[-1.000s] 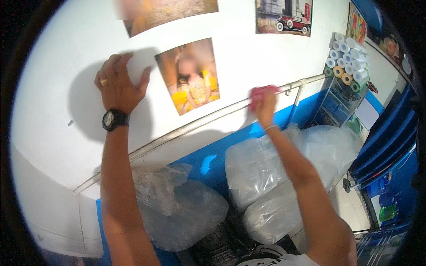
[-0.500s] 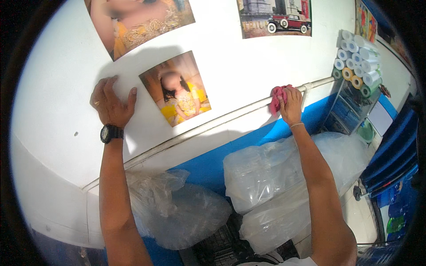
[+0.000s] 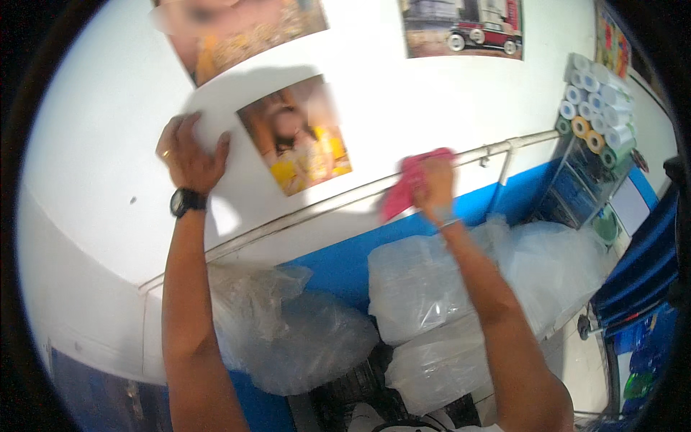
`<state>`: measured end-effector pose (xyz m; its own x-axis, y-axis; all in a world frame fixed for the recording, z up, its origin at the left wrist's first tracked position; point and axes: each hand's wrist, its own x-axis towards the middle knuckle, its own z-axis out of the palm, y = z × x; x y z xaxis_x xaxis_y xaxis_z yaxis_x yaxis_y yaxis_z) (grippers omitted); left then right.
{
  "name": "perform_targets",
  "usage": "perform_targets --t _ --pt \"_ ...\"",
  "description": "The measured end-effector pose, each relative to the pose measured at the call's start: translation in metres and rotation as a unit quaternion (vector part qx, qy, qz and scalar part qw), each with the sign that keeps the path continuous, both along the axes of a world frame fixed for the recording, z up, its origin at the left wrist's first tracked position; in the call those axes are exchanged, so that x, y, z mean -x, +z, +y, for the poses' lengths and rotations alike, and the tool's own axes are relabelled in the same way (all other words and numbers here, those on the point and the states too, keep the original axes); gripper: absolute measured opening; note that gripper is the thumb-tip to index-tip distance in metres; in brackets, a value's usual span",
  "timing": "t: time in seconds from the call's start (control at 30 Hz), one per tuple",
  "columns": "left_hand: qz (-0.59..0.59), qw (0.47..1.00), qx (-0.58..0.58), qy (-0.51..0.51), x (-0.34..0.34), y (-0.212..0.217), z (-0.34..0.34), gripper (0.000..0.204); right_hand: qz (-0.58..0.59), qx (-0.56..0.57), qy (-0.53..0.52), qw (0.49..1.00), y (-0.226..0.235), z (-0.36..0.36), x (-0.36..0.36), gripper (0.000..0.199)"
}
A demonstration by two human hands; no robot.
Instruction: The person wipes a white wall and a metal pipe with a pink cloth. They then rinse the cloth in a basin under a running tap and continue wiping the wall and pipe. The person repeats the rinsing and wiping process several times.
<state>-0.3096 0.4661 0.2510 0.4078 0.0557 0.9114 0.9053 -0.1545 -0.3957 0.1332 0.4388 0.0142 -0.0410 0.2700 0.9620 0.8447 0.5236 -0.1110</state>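
Note:
My right hand (image 3: pixel 436 189) grips a pinkish-red cloth (image 3: pixel 407 189) against a white pipe (image 3: pixel 345 196) that runs along the wall. The hand is smeared by motion, and a corner of the cloth hangs below the pipe. My left hand (image 3: pixel 193 157), with a ring and a black wristwatch (image 3: pixel 188 202), rests on the white wall (image 3: pixel 93 144), fingers apart and holding nothing. Just right of it a photo print of a seated person in yellow (image 3: pixel 299 140) is fixed to the wall.
Large clear plastic bags (image 3: pixel 414 288) stand below the pipe, with a crumpled one (image 3: pixel 288 338) to the left. Rolls of material (image 3: pixel 597 101) are stacked on a glass-sided shelf (image 3: pixel 572 183) at the right. A vintage car picture (image 3: pixel 468 32) hangs above. A blue curtain (image 3: pixel 640 252) edges the right side.
My right hand has slid left along the pipe with the cloth, which now spreads out wider. My left hand stays on the wall. The view has shifted slightly.

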Motion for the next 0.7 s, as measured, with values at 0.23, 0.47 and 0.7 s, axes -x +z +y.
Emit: perform_targets --t 0.23,0.47,0.7 --pt "-0.009 0.998 -0.008 -0.061 0.002 -0.001 0.006 0.069 0.082 -0.059 -0.173 0.980 0.010 0.004 0.038 0.038" --pt "-0.018 0.995 0.009 -0.093 0.000 0.000 0.006 0.068 0.053 0.099 0.054 0.992 -0.010 -0.024 0.300 0.047" --pt "-0.031 0.989 0.052 -0.133 -0.002 0.002 0.000 0.054 0.008 0.048 0.003 0.999 0.012 -0.021 0.174 0.032"
